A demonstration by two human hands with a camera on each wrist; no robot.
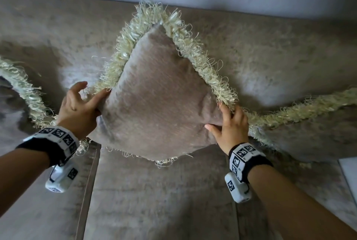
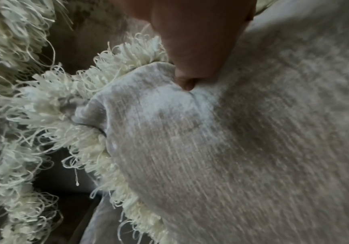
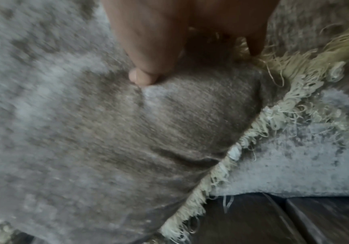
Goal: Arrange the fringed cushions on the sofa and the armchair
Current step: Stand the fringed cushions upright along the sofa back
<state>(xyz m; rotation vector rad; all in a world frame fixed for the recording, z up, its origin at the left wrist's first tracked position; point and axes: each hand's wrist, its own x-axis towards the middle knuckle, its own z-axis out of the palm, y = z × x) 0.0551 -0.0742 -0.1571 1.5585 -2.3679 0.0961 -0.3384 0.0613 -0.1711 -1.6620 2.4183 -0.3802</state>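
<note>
Against the sofa (image 1: 270, 50) backrest, standing on one corner: middle fringed cushion (image 1: 158, 96). Grasped at its left corner by left hand (image 1: 79, 108), thumb pressed into the fabric; right corner pinched by right hand (image 1: 229, 125). Just beside it, left cushion (image 1: 17, 81) and right cushion (image 1: 313, 133), also on the sofa.

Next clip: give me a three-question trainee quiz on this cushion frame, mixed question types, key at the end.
1. True or false: only the left hand holds the middle cushion.
2. How many fringed cushions show on the sofa? A) one B) two C) three
3. Fill in: the right hand presses its ___ into the cushion's front face.

Key: 1 false, both hands grip its side corners; 2 C, with a left cushion and a right cushion; 3 thumb.
</note>
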